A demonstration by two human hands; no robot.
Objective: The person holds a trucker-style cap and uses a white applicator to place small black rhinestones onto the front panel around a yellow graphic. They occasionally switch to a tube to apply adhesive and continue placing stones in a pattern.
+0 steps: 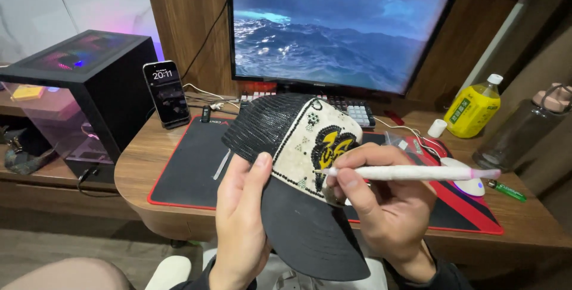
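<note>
Your left hand point(241, 218) is closed on the cap point(301, 171), thumb pressed to the edge of the cream front panel where it meets the black brim; your right hand point(381, 206) pinches a white pen-shaped tool point(411, 173), its tip touching the yellow-and-black emblem. The cap is held in the air over the near edge of the wooden desk point(134, 165), above the black, red-edged desk mat point(185, 171). Far left stands a black computer case point(101, 81); just beside it a phone point(166, 93) stands upright. The cap's mesh crown hides part of the keyboard point(357, 111) beneath the monitor point(339, 25). To the right lie a white mouse point(465, 177), a yellow bottle point(473, 108), a green lighter point(506, 190) and a dark flask point(521, 129).
</note>
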